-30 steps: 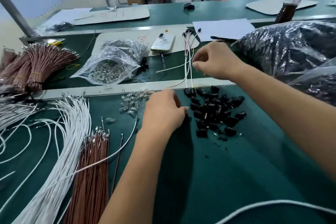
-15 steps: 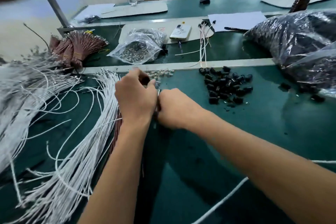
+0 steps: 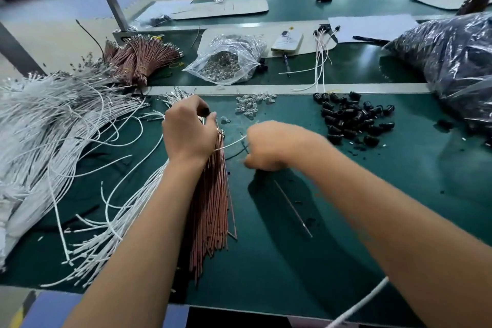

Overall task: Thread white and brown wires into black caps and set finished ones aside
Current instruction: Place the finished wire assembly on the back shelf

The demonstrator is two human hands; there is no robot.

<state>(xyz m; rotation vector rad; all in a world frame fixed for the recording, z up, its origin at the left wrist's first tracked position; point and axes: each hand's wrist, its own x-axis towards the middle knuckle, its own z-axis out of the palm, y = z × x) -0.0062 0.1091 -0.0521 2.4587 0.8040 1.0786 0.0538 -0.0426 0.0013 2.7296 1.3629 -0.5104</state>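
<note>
My left hand [image 3: 189,133] pinches a black cap [image 3: 205,110] between thumb and fingertips, above the top of a brown wire bundle [image 3: 213,208] lying on the green mat. My right hand [image 3: 277,146], blurred, is curled round a white wire [image 3: 231,143] that runs between the two hands. A single brown wire [image 3: 292,209] slants down below the right hand; I cannot tell whether the hand holds it. Loose black caps [image 3: 351,120] lie in a pile to the right. Finished capped wires [image 3: 320,56] lie at the back. A large heap of white wires [image 3: 53,128] fills the left.
Clear LEDs [image 3: 250,105] are scattered beyond the hands, with a clear bag of them [image 3: 226,61] further back. Tied brown wire bundles [image 3: 138,58] sit at the back left. A big black-filled plastic bag [image 3: 452,61] takes up the right. A phone [image 3: 287,40] lies at the back.
My right hand came back from the finished wires to my left hand, then drew away to the right with a white wire. My left hand shifted left, to above the brown bundle.
</note>
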